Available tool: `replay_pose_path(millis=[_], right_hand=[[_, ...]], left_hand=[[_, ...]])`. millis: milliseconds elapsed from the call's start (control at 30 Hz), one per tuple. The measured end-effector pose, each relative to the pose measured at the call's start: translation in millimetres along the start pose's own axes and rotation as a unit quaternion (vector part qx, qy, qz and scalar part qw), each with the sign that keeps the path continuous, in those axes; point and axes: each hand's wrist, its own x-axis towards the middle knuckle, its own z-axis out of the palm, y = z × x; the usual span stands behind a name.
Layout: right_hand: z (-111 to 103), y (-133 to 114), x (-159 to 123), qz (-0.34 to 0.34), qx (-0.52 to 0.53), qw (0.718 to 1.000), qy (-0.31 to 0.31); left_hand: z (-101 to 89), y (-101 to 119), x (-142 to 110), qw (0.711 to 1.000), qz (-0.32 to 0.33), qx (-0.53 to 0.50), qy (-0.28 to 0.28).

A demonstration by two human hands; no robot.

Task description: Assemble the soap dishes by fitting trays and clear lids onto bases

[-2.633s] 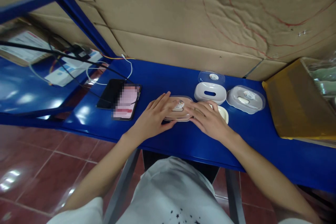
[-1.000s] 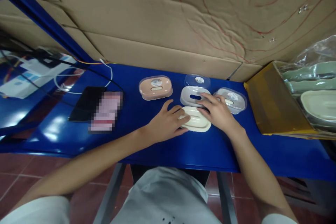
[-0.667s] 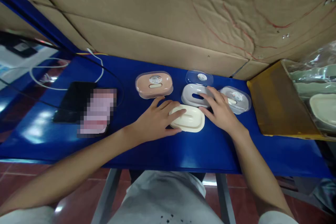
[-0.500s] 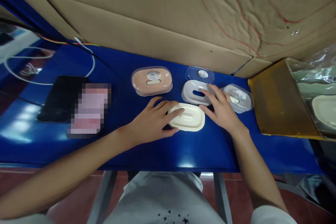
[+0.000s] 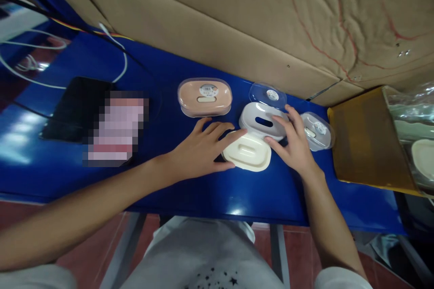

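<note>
A cream oval dish (image 5: 249,156) with a raised bar in its middle lies on the blue table. My left hand (image 5: 203,149) is open at its left side, forefinger reaching over its back edge and thumb by its front left edge. Just behind the dish is a whitish oval piece (image 5: 249,117) with a long slot through it. My right hand (image 5: 294,144) is open over that piece's right side, its fingers spread and the thumb near its front edge. A clear oval lid (image 5: 259,95) with a round sticker lies behind it.
A pink lidded oval box (image 5: 190,97) stands back left, a whitish lidded one (image 5: 322,137) right of my right hand. An open cardboard box (image 5: 362,144) with wrapped pieces is at far right. Dark flat objects (image 5: 71,108), one blurred out, and a white cable (image 5: 126,63) lie left.
The camera view has tilted and shifted. My left forefinger has moved from over the cream dish towards its back edge. My right hand sits slightly further right on the slotted piece.
</note>
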Motion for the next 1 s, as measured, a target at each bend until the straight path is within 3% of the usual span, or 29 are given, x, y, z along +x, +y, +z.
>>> replay_pose_path(millis=[100, 233, 433, 800, 1000], right_hand=[[-9, -8, -1, -0.012, -0.009, 1.000, -0.009], [-19, -26, -4, -0.025, -0.030, 0.997, -0.064], [-13, -55, -6, -0.078, -0.102, 0.982, -0.137], [-17, -51, -10, -0.016, -0.041, 0.982, -0.185], [-15, -48, -10, -0.016, -0.029, 0.982, -0.186]], left_hand=[[1.8, 2, 1, 1.000, -0.004, -0.003, 0.022], [2.4, 5, 2, 0.999, 0.005, -0.001, 0.049], [4.0, 3, 1, 1.000, 0.014, -0.008, 0.026], [4.2, 2, -1, 0.999, 0.019, -0.019, 0.023], [-0.7, -1, 0, 0.998, 0.032, -0.040, 0.038]])
